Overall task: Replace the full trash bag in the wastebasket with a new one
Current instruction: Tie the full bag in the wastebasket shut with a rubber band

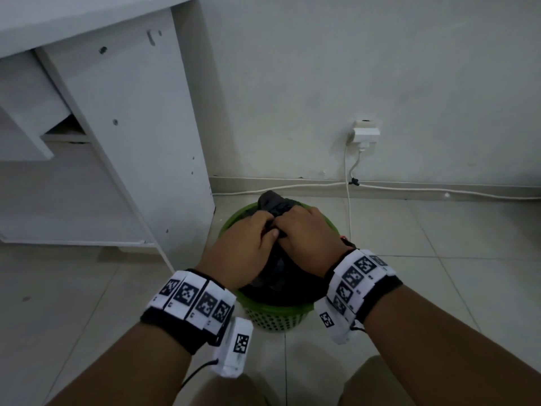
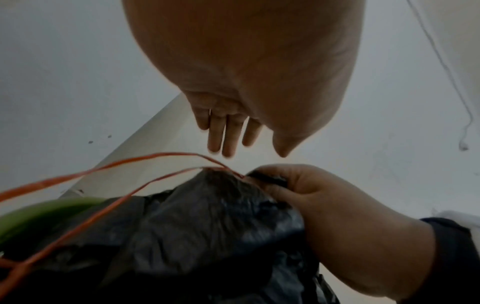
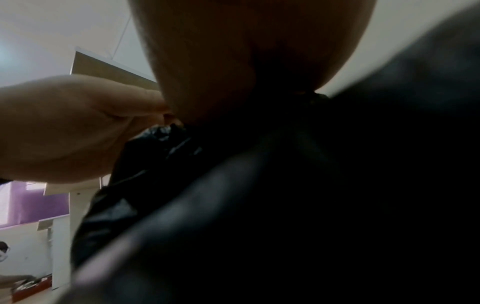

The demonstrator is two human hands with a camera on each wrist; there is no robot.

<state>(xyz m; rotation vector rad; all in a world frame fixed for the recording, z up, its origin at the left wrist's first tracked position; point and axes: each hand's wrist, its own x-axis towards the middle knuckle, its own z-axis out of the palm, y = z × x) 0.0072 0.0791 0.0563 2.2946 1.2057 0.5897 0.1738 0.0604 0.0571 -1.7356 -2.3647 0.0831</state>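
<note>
1. Our left hand (image 1: 244, 246) and right hand (image 1: 304, 230) meet over the green wastebasket (image 1: 275, 315) on the tiled floor (image 1: 439, 273).
2. The black trash bag (image 1: 278, 268) sits inside the wastebasket, its top bunched up.
3. Right fingers (image 2: 275, 181) are curled, pinching the gathered neck of the bag.
4. In the left wrist view the left fingers (image 2: 228, 135) look straight; in the head view they seem to press the bunched plastic, grasp unclear.
5. An orange string (image 2: 103, 170) runs from the neck of the bag.
6. White cabinet (image 1: 131, 127) stands just left of the wastebasket.
</note>
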